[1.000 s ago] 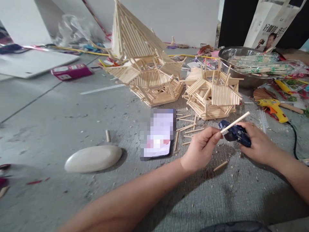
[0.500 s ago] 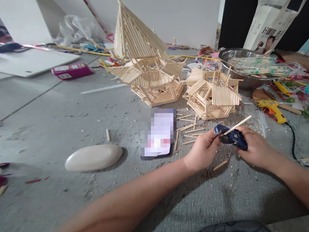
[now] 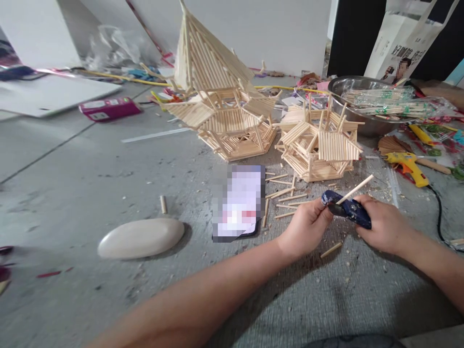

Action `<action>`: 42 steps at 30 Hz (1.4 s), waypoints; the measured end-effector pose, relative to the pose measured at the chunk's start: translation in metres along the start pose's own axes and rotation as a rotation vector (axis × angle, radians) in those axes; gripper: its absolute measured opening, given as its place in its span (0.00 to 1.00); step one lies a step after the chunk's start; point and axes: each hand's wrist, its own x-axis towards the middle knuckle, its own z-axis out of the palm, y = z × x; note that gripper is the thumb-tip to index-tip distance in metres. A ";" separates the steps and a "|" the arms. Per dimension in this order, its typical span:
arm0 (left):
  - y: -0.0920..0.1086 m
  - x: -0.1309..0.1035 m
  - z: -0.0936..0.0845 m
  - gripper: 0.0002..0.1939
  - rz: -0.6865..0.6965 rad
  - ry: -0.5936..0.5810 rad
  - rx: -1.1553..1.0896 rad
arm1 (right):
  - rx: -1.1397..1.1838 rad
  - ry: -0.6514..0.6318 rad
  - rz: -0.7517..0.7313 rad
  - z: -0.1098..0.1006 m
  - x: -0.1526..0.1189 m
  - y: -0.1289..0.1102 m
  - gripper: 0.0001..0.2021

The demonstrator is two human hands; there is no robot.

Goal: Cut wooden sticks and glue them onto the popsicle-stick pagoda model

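My right hand [image 3: 380, 222] is closed around a dark blue hand cutter [image 3: 350, 210] with a black jaw at its left end. A thin, pale wooden stick [image 3: 357, 188] runs across the jaw and slants up to the right. At the jaw, my left hand [image 3: 308, 224] is closed in a pinch, thumb and fingers together, in line with the stick's lower end, which they hide. Short cut sticks [image 3: 290, 197] lie on the floor just beyond the left hand. One loose piece [image 3: 331, 250] rests below the cutter.
Behind the hands stand a smaller stick model [image 3: 321, 145] and a taller roofed one [image 3: 221, 106]. A phone [image 3: 239, 203] lies left of the cut sticks, near a smooth pale oval object [image 3: 141, 238]. To the right are a yellow glue gun [image 3: 408, 165] and a steel bowl [image 3: 377, 121] with packaged sticks.
The stick has slid slightly down and left through the jaw, so a little less shows beyond the cutter. Both hands keep nearly the same place and grip.
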 end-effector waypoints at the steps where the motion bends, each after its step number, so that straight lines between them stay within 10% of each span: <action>1: 0.000 0.000 0.000 0.15 -0.002 -0.005 0.004 | -0.001 -0.002 0.008 -0.002 0.000 -0.001 0.18; 11: -0.008 0.004 0.006 0.13 -0.093 0.022 0.114 | 0.073 -0.248 0.119 -0.011 0.000 -0.005 0.02; 42: -0.015 0.020 0.002 0.15 -0.347 -0.058 0.330 | 0.287 -0.632 0.438 -0.009 0.024 -0.014 0.09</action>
